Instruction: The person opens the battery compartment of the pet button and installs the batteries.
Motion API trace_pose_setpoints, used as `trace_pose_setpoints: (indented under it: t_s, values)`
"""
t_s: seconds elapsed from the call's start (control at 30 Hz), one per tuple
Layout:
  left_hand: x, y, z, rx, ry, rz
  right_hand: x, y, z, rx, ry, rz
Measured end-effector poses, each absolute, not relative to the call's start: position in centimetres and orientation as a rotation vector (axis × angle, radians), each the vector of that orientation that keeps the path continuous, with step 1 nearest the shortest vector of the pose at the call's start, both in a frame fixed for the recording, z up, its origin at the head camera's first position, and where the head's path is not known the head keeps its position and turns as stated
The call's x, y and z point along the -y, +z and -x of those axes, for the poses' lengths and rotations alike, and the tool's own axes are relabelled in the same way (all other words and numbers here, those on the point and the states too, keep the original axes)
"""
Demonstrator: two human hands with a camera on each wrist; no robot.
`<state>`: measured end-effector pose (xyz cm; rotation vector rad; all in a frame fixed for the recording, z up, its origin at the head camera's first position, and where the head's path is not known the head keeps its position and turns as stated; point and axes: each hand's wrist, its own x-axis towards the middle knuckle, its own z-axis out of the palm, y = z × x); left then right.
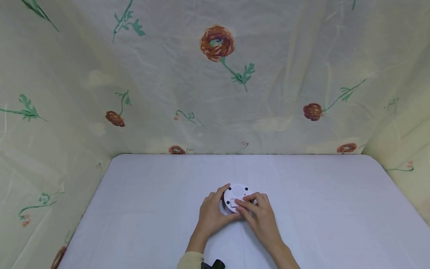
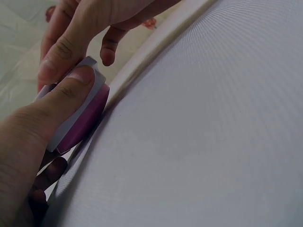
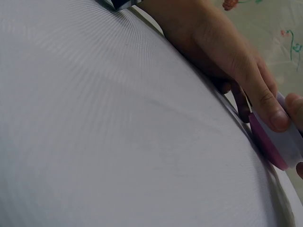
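A round white device point(image 1: 238, 191) with a grid of small holes, dark feet and a rectangular battery cover point(image 1: 233, 204) is held above the table, this face up. My left hand point(image 1: 213, 213) grips its rim, fingers at the left side and thumb at the near edge. Thumb and fingertips of my right hand point(image 1: 260, 213) pinch at the cover, partly hiding it. In the left wrist view the device's magenta underside point(image 2: 85, 120) shows below its white rim. The right wrist view has the left thumb point(image 3: 279, 120) pressed on that rim.
A white cloth covers the table point(image 1: 151, 194). Flower-printed curtains point(image 1: 161, 74) hang behind it and along both sides. A black object point(image 1: 215, 264) sits by the left sleeve point(image 1: 190, 260) at the bottom of the head view.
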<state>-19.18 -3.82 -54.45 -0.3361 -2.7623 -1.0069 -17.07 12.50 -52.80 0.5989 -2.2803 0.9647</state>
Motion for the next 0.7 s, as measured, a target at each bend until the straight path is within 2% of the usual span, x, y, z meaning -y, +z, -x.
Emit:
trace_pose_setpoints:
  t_s: [0.4, 0.7]
  values:
    - [3.83, -54.6, 19.28, 2.795, -1.037, 0.338, -12.56, -53.14, 17.0, 2.208, 1.043, -0.625]
    - [3.87, -54.43, 19.26, 2.807, -1.029, 0.32, -12.53, -53.42, 16.98, 2.3, 1.081, -0.438]
